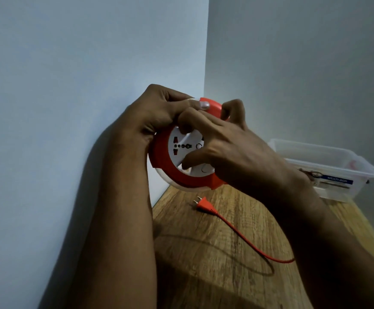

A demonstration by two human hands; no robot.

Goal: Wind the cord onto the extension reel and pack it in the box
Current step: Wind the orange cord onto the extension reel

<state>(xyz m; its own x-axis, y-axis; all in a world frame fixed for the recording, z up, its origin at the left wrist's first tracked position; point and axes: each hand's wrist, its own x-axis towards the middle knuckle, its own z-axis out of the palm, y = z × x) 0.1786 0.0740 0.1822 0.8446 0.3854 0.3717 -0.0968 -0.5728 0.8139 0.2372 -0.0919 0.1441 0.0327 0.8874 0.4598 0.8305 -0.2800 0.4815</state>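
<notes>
Wooden worktop [215,253] below, plug [203,204] and cord [248,239] lying loose. Left hand [157,112] fingers clamped on reel [181,175] at centre frame. Right hand [230,148] fingers curled on its face; box [328,168] right.

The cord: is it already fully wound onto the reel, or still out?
Still out. The cord and its plug lie loose on the table.

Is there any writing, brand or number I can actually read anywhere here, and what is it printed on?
Nothing can be read with confidence.
Clear plastic box: a blue label on its front carries white lettering, too blurred to read.
Extension reel: its white socket face shows only holes and round buttons, no legible text.
Plug and cord: no markings visible.
</notes>
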